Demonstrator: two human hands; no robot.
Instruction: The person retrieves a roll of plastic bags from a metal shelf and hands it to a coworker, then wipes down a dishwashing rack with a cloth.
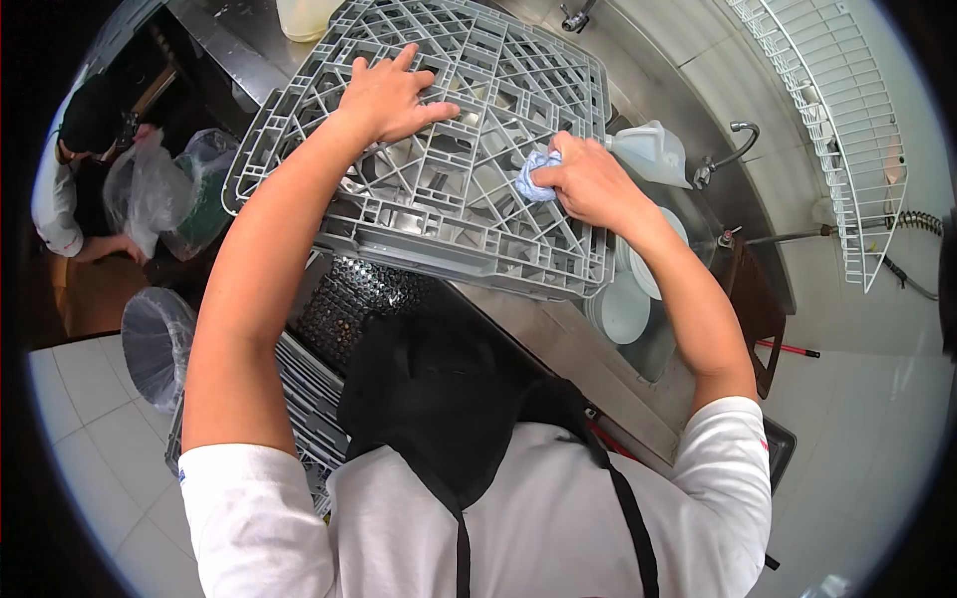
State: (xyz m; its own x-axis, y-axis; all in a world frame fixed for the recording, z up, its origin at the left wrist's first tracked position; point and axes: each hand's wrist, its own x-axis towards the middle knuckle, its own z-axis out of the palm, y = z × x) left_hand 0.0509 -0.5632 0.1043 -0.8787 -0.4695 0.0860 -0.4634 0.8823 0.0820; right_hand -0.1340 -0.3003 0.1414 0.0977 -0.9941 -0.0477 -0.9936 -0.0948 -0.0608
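A grey plastic dish rack (439,179) with an open lattice lies across the steel counter in front of me. My left hand (387,98) rests on its upper left part with fingers spread over the bars, gripping nothing. Bunched in my right hand (594,185) is a blue and white cloth (538,176), pressed against the lattice near the rack's right side. Below the right forearm, white plates (625,304) sit in the sink, partly hidden by the arm and the rack. A translucent jug (653,151) lies just right of the rack.
A faucet (733,149) juts out over the sink side. On the right wall hangs a white wire rack (827,110). At the left, a co-worker (70,179) handles a clear plastic bag (150,194); a lined bin (159,344) stands below.
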